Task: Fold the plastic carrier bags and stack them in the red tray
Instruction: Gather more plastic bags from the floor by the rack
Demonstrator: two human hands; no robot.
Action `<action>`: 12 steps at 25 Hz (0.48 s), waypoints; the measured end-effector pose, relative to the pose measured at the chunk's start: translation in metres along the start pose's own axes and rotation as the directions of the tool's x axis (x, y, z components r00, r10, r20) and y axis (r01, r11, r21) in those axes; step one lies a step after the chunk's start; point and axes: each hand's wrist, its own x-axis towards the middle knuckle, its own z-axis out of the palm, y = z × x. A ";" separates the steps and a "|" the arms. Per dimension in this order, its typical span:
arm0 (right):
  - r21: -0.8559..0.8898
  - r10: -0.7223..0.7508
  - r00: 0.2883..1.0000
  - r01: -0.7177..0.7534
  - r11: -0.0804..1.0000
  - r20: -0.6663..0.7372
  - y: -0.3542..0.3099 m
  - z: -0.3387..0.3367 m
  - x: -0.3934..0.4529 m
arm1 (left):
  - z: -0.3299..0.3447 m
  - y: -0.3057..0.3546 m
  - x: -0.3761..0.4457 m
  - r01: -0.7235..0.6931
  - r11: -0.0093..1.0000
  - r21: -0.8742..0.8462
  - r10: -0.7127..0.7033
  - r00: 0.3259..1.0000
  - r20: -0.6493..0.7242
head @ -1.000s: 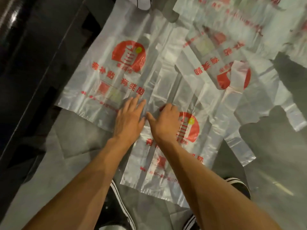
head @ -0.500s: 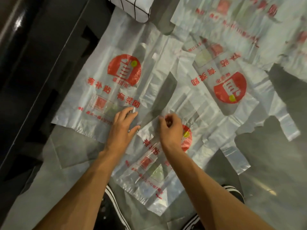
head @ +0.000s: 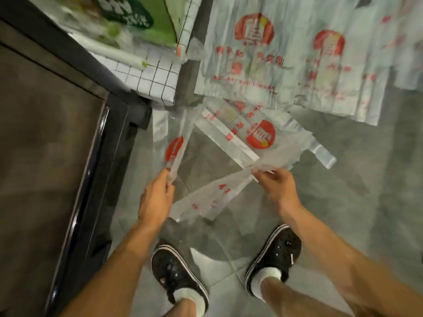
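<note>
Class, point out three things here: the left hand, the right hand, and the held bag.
left hand [head: 155,200]: head view, back of hand.
right hand [head: 278,185]: head view, knuckles.
held bag [head: 212,195]: head view, hanging middle.

Clear red-printed carrier bag [head: 206,197] lifted, stretched, crumpled; more bags [head: 286,65] flat on floor.

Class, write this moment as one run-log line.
left hand: pinches carrier bag | right hand: grips same bag | other bags: unfolded on floor

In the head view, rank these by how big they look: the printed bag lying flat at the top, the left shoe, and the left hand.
1. Flat printed bag
2. Left shoe and left hand look alike; not ranked.
</note>
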 end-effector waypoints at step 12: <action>0.036 -0.101 0.990 0.105 0.994 -0.098 -0.302 -0.222 -0.224 | -0.283 0.334 -0.189 -0.403 0.905 -0.137 0.423 0.889 0.176</action>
